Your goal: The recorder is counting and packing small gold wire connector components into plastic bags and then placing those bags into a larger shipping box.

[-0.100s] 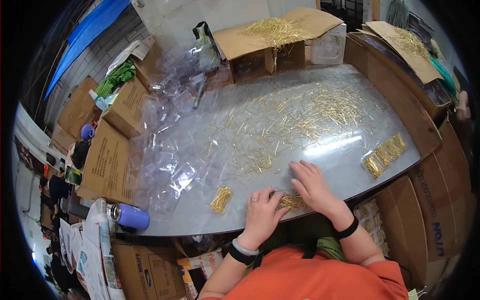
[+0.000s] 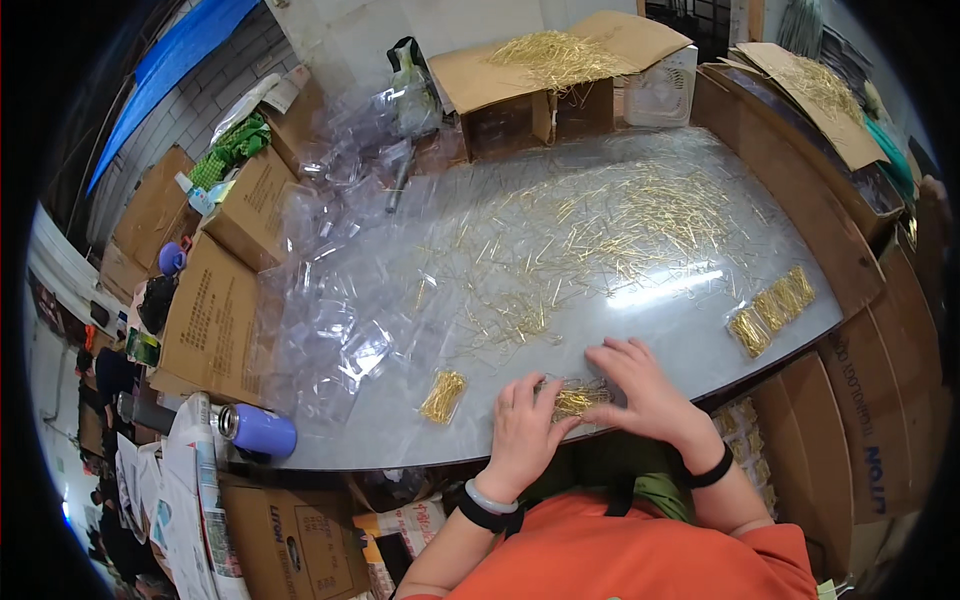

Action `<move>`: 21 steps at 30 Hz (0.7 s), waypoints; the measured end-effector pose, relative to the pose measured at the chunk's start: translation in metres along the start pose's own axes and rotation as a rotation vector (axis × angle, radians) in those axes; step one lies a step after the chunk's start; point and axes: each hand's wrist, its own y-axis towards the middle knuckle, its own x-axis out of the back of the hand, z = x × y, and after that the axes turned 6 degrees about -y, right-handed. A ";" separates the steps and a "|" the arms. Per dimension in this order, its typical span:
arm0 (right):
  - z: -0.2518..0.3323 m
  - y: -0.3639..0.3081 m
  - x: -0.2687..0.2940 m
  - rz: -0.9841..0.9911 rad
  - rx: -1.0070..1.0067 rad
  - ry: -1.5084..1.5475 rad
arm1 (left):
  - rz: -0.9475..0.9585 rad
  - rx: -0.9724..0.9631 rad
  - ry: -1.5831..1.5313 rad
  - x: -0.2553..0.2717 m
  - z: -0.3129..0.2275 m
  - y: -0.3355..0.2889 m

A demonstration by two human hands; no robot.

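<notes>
Looking down: we see 2 bare hands meeting over a small clear bag of gold pins [image 2: 578, 398] at the near edge of a grey table [image 2: 660, 330].
Thing in hand: the bag of gold pins lies flat on the table, directly between the hands, just in front of the person's orange top.
Left hand: our left hand [image 2: 522, 432] lies palm down, its fingers [image 2: 548, 395] stretched forward and slightly spread, the tips resting on the left end of the bag. It grips nothing that we can see; it presses rather than pinches.
Right hand: our right hand [image 2: 645, 385] also lies flat and open, fingers pointing left over the right end of the bag, touching it from above.
Long axis: the bundle runs roughly left to right, slightly tilted, so each hand covers 1 end.
Which hand is nearer: both touch it; the right hand hides more of it.
Just left: a second bundle of gold pins [image 2: 443, 396] lies apart from the left hand, its length running away from us.
Far right: a row of filled bags [image 2: 772, 308] sits near the table's right edge, well apart from the hands.
Beyond the hands: loose gold pins [image 2: 620, 225] are scattered across the middle of the table, and empty clear bags [image 2: 335, 330] are heaped to the left.
</notes>
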 end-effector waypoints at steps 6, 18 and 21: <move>-0.012 -0.012 -0.015 0.056 0.114 0.031 | 0.064 -0.127 -0.190 -0.009 0.013 0.008; 0.006 0.002 -0.007 0.103 0.212 -0.089 | 0.121 0.088 -0.145 0.032 0.015 0.002; 0.004 0.013 -0.023 0.130 0.216 0.004 | 0.166 0.152 -0.254 0.036 0.023 -0.001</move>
